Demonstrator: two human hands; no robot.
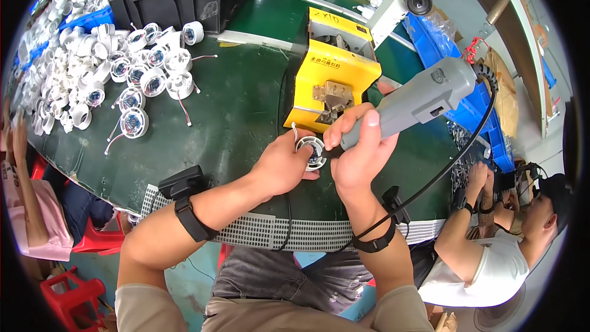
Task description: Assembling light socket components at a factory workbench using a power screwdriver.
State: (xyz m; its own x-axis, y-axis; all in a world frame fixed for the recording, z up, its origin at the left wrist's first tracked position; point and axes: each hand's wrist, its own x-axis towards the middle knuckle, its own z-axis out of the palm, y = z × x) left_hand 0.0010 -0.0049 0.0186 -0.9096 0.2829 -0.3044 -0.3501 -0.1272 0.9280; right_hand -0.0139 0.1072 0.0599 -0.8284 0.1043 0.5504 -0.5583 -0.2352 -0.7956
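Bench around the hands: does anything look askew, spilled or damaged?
Nothing looks damaged. The left hand holds a round white part flat on the green bench; the right hand grips the grey screwdriver against it. The white parts upper left lie in a loose, sprawling heap, wires trailing out.

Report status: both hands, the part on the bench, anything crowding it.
Left hand pinning small round white lamp housing on green bench. Right hand shut on grey electric screwdriver, tip at housing. Yellow fixture box close behind.
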